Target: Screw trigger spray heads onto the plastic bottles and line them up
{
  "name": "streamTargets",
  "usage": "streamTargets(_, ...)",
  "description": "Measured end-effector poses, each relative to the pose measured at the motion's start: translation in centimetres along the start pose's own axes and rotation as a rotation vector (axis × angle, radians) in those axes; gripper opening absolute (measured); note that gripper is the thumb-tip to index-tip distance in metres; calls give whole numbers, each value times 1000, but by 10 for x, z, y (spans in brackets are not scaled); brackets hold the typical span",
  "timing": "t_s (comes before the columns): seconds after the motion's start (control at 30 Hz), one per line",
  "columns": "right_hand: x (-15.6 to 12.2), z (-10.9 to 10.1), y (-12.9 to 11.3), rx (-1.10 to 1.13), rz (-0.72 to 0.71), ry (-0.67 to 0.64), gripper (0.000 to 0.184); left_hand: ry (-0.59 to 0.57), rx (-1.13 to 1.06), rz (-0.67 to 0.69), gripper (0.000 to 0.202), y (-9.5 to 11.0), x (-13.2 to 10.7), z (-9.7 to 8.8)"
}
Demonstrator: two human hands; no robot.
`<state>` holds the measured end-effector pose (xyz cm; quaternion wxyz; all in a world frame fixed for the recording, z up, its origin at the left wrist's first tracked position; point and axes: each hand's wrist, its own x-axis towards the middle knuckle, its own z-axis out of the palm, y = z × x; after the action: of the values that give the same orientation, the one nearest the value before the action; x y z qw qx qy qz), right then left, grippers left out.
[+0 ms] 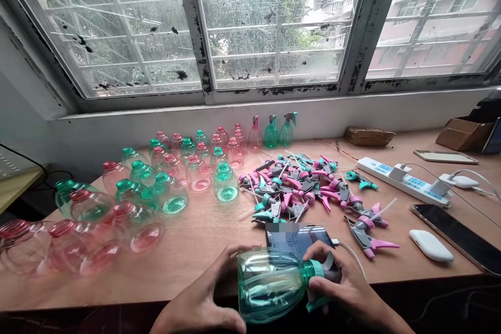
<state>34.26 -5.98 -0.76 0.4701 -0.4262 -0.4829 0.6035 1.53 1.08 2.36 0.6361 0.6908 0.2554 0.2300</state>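
Observation:
A clear green spray bottle [270, 284] lies sideways at the near table edge, between my hands. My left hand [203, 297] wraps round its base. My right hand [344, 284] closes on the teal and grey trigger head [324, 269] at the bottle's neck. Just beyond the bottle lies a phone [297, 237] with a lit screen and a white cable plugged in.
A heap of loose pink and teal trigger heads [301, 188] fills the table's middle. Several empty pink and green bottles [156, 188] stand and lie at left. Three finished sprayers [272, 133] stand by the wall. A power strip [407, 182], a white mouse [430, 245] and another phone [457, 237] sit at right.

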Motion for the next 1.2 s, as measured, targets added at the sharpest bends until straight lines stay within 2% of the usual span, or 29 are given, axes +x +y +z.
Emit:
streamTargets(0.1,-1,-1,0,13,-3,10,52,15,102,11,97,-3,-2,-2)
streamTargets(0.2,-2,1,0,19,-9,44,52,15,108,0,90,-6,-5,-2)
streamTargets(0.37,-2,4,1,53,-49,73,51,10,-29,4,118,-3,-2,2)
streamTargets(0.53,-1,5,-2,38,-48,59,51,-41,-106,-22,98,9,2,6)
streamTargets(0.7,-2,3,-1,49,-36,39,51,-68,-15,42,89,2,-1,3)
streamTargets(0.87,-1,4,0,32,-45,48,51,-25,-102,30,106,-3,2,2)
streamTargets(1.03,0,5,-2,35,-37,40,51,30,-90,31,95,1,4,4)
streamTargets(1.2,0,5,-2,52,-37,47,53,-53,-60,6,90,-2,1,1)
